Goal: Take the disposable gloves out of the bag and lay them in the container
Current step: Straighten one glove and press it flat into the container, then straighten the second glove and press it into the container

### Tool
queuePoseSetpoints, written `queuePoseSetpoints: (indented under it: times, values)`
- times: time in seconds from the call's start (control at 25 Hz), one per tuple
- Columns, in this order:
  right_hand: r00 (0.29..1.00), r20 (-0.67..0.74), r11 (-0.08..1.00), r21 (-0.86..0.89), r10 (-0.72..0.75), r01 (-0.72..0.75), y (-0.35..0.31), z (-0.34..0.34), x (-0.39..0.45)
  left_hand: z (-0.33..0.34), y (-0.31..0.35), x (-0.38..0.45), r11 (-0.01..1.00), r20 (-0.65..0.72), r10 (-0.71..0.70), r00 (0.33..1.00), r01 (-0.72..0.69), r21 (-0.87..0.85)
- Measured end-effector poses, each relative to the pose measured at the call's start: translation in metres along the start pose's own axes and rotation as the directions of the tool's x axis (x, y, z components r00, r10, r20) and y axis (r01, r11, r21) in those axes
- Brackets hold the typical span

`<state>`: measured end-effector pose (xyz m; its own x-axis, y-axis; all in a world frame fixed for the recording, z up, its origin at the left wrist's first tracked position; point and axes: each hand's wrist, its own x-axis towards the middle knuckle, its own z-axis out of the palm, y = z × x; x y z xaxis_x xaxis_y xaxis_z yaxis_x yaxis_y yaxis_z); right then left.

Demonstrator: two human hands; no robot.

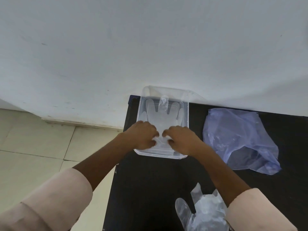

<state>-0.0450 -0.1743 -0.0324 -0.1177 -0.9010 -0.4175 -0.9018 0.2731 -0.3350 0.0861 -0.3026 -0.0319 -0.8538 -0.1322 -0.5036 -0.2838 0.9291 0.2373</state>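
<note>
A clear plastic container (186,104) stands on the black table against the white wall. A see-through disposable glove (160,114) lies flat inside it, fingers pointing toward the wall. My left hand (143,135) and my right hand (181,139) are side by side over the container's near end, each pinching the cuff of that glove. A bluish plastic bag (238,140) lies crumpled to the right of the container, its mouth facing the near side. More clear gloves (203,212) sit in a loose pile at the table's near edge, partly hidden by my right sleeve.
The black table (150,189) ends at its left edge just left of the container, with pale floor tiles (33,144) below. The white wall (150,47) rises right behind the container and bag.
</note>
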Motion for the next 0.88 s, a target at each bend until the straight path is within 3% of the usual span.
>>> queuePoseSetpoints:
  times: [0.08, 0.16, 0.24, 0.36, 0.52, 0.68, 0.88]
  values:
    - [0.978, -0.2, 0.966, 0.258, 0.061, -0.007, 0.003, -0.007, -0.005, -0.006, 0.003, -0.004, 0.948, -0.229, -0.104, 0.968, 0.027, -0.317]
    - [0.931, -0.315, 0.879, 0.477, 0.182, -0.01, 0.004, -0.016, -0.011, -0.011, 0.01, -0.006, 0.76, -0.378, -0.338, 0.862, 0.013, -0.65]
    - [0.881, -0.323, 0.704, 0.71, 0.345, -0.015, 0.005, -0.026, -0.02, -0.019, 0.023, -0.01, 0.51, -0.336, -0.497, 0.8, -0.044, -0.859]
    - [0.866, -0.251, 0.443, 0.895, 0.431, 0.039, 0.008, -0.036, -0.037, -0.031, 0.048, -0.019, 0.269, -0.243, -0.463, 0.852, -0.126, -0.955]
    - [0.864, -0.249, 0.332, 0.938, 0.437, 0.102, 0.006, -0.039, -0.079, -0.037, 0.09, -0.042, 0.264, -0.253, -0.435, 0.864, -0.146, -0.953]
    - [0.83, -0.257, 0.33, 0.939, 0.496, 0.094, -0.002, -0.022, -0.125, -0.028, 0.128, -0.061, 0.281, -0.252, -0.415, 0.874, -0.14, -0.949]
    - [0.773, -0.206, 0.318, 0.948, 0.6, 0.006, -0.022, 0.024, -0.189, 0.015, 0.168, -0.089, 0.283, -0.219, -0.283, 0.934, -0.137, -0.949]
